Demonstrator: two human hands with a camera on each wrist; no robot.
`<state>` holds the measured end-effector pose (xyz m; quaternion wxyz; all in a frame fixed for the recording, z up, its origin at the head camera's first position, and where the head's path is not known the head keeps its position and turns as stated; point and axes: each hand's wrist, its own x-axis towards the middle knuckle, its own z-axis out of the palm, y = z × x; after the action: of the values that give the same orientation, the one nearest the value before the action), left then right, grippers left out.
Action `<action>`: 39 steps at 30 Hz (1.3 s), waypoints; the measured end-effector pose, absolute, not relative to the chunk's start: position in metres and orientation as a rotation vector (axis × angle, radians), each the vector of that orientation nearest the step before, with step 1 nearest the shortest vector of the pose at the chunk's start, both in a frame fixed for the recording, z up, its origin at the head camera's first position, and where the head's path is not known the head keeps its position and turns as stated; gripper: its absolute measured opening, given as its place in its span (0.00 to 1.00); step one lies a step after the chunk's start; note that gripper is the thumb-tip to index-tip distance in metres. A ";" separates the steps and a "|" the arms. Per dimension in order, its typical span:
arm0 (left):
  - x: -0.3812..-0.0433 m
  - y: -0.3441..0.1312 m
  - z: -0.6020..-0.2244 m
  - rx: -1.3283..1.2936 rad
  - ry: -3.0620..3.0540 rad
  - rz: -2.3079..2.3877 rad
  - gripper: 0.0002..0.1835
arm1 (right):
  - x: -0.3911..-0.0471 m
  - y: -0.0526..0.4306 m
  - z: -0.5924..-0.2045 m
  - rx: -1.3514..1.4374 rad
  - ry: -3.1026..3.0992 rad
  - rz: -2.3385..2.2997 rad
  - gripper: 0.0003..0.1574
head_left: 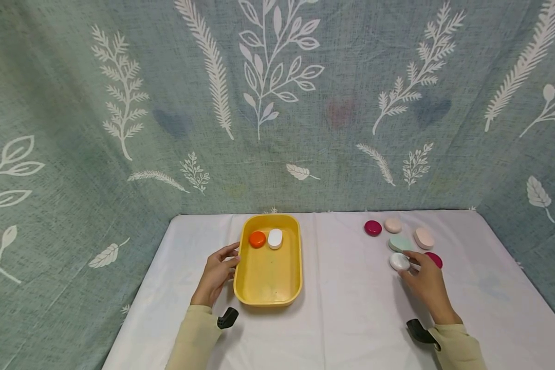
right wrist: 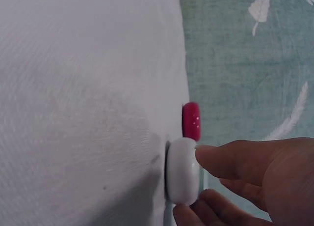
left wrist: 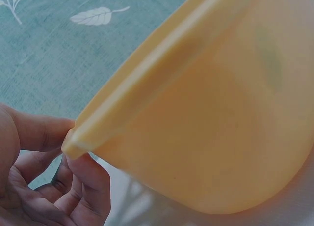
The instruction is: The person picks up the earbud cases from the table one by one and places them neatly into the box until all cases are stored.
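My left hand (head_left: 216, 275) pinches the left rim of a yellow plastic tray (head_left: 269, 280), thumb and fingers on either side of the edge in the left wrist view. Inside the tray, near its far end, lie an orange soap bar (head_left: 257, 239) and a white oval soap bar (head_left: 275, 239). On the right, my right hand (head_left: 426, 282) has its thumb and fingers at opposite sides of a rounded white soap bar (right wrist: 182, 172), which is on or very close to the cloth. The hand partly covers a crimson soap bar (head_left: 435, 259) behind it.
Around the right hand lie a mint soap bar (head_left: 400, 243), a peach one (head_left: 424, 238), a beige one (head_left: 392, 225) and a dark red one (head_left: 372, 228). White cloth (head_left: 347, 318) covers the table. Green leaf-patterned fabric (head_left: 277, 169) stands behind and at both sides.
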<state>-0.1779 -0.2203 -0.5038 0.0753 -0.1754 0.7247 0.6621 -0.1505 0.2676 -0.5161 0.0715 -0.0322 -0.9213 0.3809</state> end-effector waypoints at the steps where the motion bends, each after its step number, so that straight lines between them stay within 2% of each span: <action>1: -0.178 -0.220 -0.504 -0.532 2.173 1.987 0.25 | -0.151 0.268 -0.517 -0.101 -2.775 1.147 0.33; 17: -0.178 -0.220 -0.504 -0.529 2.170 1.994 0.25 | -0.157 0.263 -0.525 0.025 -2.817 1.061 0.34; 25: -0.178 -0.220 -0.504 -0.528 2.166 1.999 0.25 | -0.161 0.257 -0.524 -0.006 -2.907 1.003 0.35; 39: -0.178 -0.221 -0.502 -0.524 2.161 1.994 0.25 | -0.161 0.238 -0.521 0.118 -2.868 1.087 0.32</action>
<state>-0.1780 -0.2206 -0.5021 0.0774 -0.1748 0.7215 0.6655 -0.1608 0.2384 -0.5207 0.0360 0.0384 -0.9338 0.3540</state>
